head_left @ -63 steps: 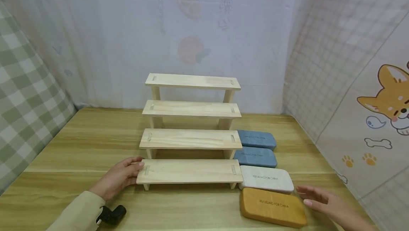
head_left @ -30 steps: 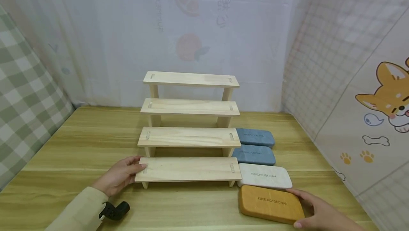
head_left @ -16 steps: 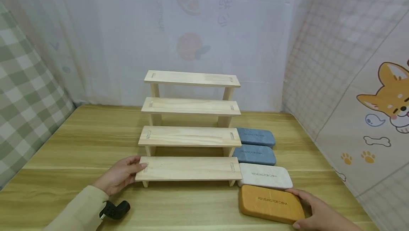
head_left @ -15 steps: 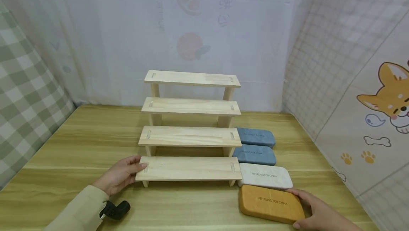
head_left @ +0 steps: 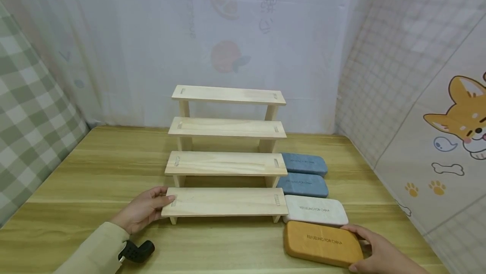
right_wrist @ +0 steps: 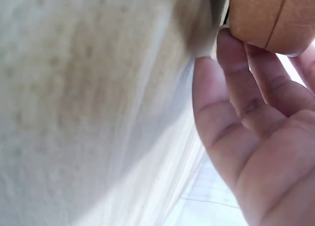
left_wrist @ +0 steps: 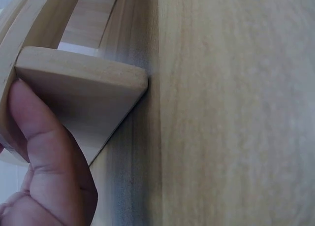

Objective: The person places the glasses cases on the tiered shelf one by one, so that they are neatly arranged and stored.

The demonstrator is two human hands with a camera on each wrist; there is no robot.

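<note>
A four-step pale wooden display stand (head_left: 225,202) stands on the table. My left hand (head_left: 142,208) grips the left end of its lowest shelf, thumb on top; in the left wrist view a finger (left_wrist: 49,157) reaches under the board beside the support leg (left_wrist: 93,93). At the front right lies an orange glasses case (head_left: 322,244) printed with dark lettering. My right hand (head_left: 379,251) holds its right end between thumb and fingers. The right wrist view shows fingertips (right_wrist: 231,48) at the case's rounded end, where a seam runs.
Behind the orange case lie a white case (head_left: 317,208) and two blue cases (head_left: 301,184), lined up beside the stand's right side. A black device (head_left: 136,252) sits at my left wrist. White cloth (head_left: 114,76) hangs behind the table (head_left: 114,160), and a checked cloth borders the left.
My right hand has moved left from beside the orange case and taken hold of its end. My left thumb has come further over the lowest shelf. The stand and cases stay in place.
</note>
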